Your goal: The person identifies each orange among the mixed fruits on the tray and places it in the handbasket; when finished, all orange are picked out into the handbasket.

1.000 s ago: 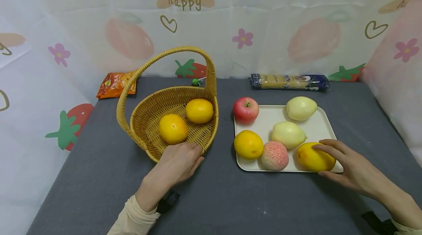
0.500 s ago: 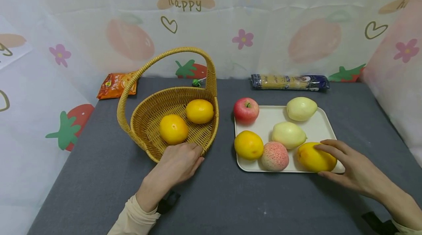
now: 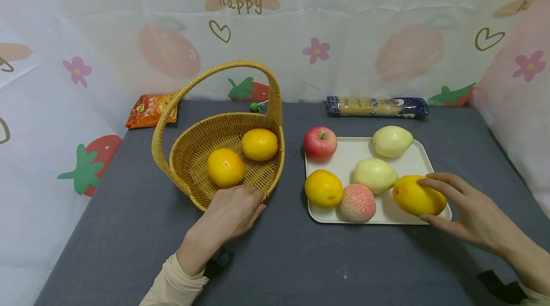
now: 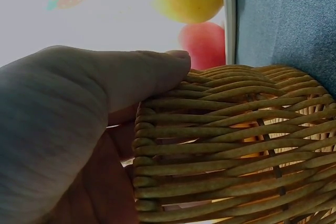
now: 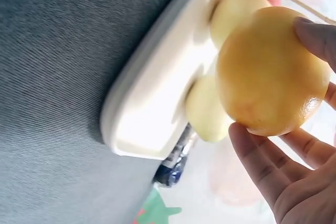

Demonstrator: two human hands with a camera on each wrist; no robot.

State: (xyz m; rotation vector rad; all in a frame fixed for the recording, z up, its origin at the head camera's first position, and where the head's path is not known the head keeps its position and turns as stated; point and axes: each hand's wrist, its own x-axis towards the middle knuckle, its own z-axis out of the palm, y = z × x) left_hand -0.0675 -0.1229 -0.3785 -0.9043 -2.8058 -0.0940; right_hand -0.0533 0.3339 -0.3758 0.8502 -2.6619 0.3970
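My left hand (image 3: 234, 210) grips the near rim of a wicker basket (image 3: 275, 172), thumb outside and fingers inside, as the left wrist view shows. Two yellow-orange fruits (image 3: 226, 168) lie in the basket. On the right, my right hand (image 3: 477, 210) holds a smooth yellow oval fruit (image 3: 420, 195) between thumb and fingertips. In the right wrist view this fruit (image 5: 270, 72) appears raised over the white tray (image 5: 152, 108). Also at the tray are a red apple (image 3: 320, 144), another yellow fruit (image 3: 323, 189), a pink speckled peach (image 3: 358, 203) and two pale green fruits (image 3: 375, 175).
An orange snack packet (image 3: 148, 111) lies behind the basket on the left. A long pack of noodles (image 3: 378, 106) lies behind the tray. A small green-wrapped lollipop (image 3: 256, 107) sits beyond the basket. A printed cloth wall (image 3: 301, 77) borders the grey tabletop (image 3: 301, 258).
My right hand has lifted the yellow oval fruit slightly and shifted it to the right. The left hand and the basket stay where they were.
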